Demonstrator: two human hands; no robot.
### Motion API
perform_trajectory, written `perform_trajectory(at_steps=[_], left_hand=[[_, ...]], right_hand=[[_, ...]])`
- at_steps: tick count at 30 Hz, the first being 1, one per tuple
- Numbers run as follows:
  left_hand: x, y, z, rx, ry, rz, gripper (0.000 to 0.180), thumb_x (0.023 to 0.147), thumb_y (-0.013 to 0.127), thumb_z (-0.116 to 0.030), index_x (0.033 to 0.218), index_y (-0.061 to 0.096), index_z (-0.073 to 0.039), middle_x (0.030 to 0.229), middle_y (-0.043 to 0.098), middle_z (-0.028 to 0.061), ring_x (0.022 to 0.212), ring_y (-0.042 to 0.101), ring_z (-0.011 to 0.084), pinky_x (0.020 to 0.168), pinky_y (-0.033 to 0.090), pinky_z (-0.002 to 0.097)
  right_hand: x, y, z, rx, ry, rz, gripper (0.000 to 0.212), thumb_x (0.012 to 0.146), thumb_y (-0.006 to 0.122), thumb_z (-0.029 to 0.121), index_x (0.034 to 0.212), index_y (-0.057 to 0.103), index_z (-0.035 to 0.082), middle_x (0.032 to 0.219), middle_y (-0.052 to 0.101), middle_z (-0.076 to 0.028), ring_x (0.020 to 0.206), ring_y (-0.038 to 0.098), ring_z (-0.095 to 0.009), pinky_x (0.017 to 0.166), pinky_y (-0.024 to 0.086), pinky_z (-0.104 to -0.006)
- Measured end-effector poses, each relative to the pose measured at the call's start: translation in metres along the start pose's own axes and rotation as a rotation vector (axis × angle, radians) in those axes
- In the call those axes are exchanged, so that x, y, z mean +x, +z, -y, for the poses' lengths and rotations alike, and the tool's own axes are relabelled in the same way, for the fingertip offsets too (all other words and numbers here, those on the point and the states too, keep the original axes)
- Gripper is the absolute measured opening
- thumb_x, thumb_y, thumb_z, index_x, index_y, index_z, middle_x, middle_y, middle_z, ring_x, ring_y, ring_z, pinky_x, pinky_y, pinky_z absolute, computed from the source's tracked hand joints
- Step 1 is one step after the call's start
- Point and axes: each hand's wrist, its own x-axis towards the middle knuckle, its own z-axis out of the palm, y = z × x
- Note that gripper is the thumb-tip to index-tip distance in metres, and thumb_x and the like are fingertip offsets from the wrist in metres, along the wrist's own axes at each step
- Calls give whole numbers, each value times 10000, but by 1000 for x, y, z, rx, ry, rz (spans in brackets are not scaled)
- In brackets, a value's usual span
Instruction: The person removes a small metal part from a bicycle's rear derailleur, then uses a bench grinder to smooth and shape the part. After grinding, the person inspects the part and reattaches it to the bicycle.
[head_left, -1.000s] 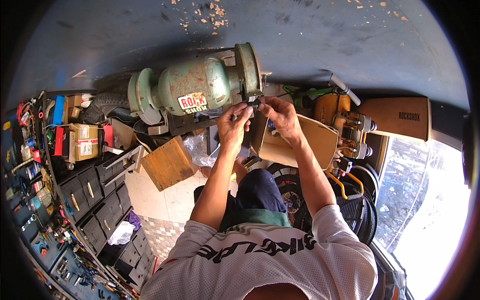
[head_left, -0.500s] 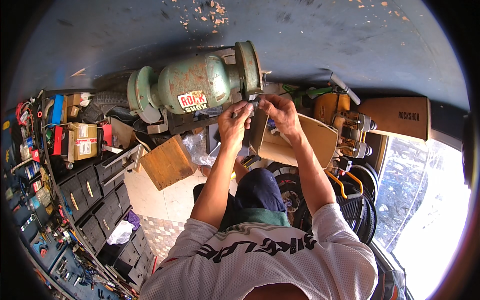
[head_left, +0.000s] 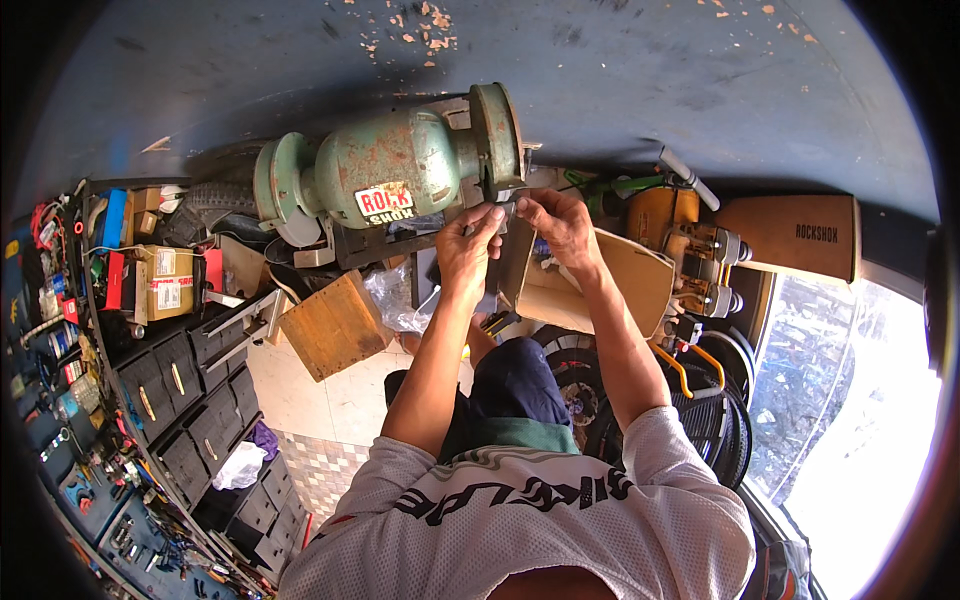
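Note:
A green, rust-specked bench grinder (head_left: 390, 155) stands against the wall in front of me. Just below its right wheel guard (head_left: 498, 135), both my hands meet around a small dark metal piece (head_left: 511, 213). My left hand (head_left: 468, 245) pinches one side of it between thumb and fingers. From the other side, my right hand (head_left: 562, 228) grips it with thumb and forefinger. Fingers cover most of the piece, so its exact kind does not show. Whether it touches the grinding wheel I cannot tell.
Under my right forearm is an open cardboard box (head_left: 600, 285). A wooden box (head_left: 337, 325) sits left of my left forearm. Dark drawers (head_left: 165, 385) and a tool-covered board (head_left: 95, 480) line the left. Bicycle wheels (head_left: 735, 425) stand at the right.

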Motion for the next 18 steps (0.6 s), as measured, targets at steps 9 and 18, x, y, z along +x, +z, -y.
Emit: perform_trajectory(at_steps=[9, 18], left_hand=[[-1, 1, -3, 11, -10, -6, 279, 886, 799, -176, 1071, 696, 6, 878, 706, 52, 622, 551, 93, 534, 453, 241], [-1, 1, -4, 27, -13, -17, 281, 879, 807, -201, 1052, 709, -2, 876, 702, 43, 610, 543, 82, 519, 445, 235]], right_hand=[[2, 1, -5, -38, 24, -32, 502, 921, 742, 379, 1121, 689, -78, 967, 717, -83, 907, 617, -125, 831, 499, -275], [0, 4, -3, -43, 27, -49, 521, 916, 735, 408, 1120, 697, -70, 941, 718, -73, 880, 615, -124, 796, 497, -266]])
